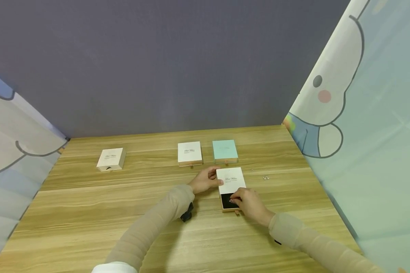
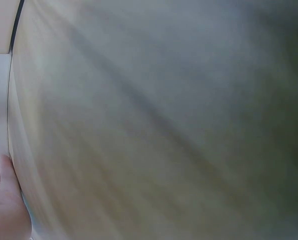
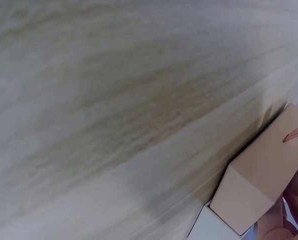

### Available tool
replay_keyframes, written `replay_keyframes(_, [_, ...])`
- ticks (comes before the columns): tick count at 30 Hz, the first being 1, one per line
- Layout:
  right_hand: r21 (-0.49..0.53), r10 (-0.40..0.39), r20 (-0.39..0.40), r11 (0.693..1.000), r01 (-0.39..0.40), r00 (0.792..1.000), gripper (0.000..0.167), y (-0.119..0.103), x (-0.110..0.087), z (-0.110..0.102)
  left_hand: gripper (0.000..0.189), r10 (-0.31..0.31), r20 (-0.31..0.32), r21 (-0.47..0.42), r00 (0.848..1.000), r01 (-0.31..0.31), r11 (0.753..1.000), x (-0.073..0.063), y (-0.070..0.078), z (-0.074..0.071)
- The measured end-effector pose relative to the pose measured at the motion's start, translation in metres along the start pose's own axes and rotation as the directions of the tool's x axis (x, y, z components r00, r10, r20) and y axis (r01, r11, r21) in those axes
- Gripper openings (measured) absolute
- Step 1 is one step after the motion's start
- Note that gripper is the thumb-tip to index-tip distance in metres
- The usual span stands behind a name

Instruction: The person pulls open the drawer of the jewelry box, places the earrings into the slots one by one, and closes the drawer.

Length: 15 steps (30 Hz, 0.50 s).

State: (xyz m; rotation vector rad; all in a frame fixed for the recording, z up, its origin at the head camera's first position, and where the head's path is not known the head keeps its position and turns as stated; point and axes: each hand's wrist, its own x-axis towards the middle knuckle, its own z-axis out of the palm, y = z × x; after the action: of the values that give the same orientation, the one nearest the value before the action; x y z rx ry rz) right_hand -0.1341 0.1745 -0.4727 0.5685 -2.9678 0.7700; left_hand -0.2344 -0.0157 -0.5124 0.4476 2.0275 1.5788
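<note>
The left hand (image 1: 205, 180) grips the left side of a white square cardboard box with dark script lettering on its lid (image 1: 231, 179), the thumb laid on the top near the edge and the forefinger bent at the far left corner; how its other fingers lie cannot be told. This box sits on a pale, yellowish wood-grain table (image 1: 106, 216), right of centre and nearest the person among the boxes. Its black-lined, tan-edged drawer (image 1: 226, 206) is partly pulled out toward the person, with a small brown pull tab (image 1: 237, 212) on the front. The right hand (image 1: 251, 203) reaches over the drawer from the right, thumb and forefinger pinching a small shiny piece (image 1: 230, 200) at the black lining; the piece is too small to identify, and whether it touches the lining cannot be told. Just beyond the gripped box stands a light blue square box (image 1: 225, 150), with a second white lettered box (image 1: 190, 152) to its left; a third white box (image 1: 111, 157) lies well apart at the far left. Tiny silvery pieces (image 1: 265, 178) lie on the table right of the gripped box. Beige sleeves (image 1: 150, 222) cover both forearms.
</note>
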Motion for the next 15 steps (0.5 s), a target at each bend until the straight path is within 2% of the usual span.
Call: replay_keyframes(15, [0.059, 0.015, 0.070, 0.998, -0.019, 0.997, 0.007, 0.0016, 0.0008, -0.0072, 0.072, -0.011, 0.007, 0.007, 1.000, 0.011, 1.000, -0.0004, 0.0009, -0.0008])
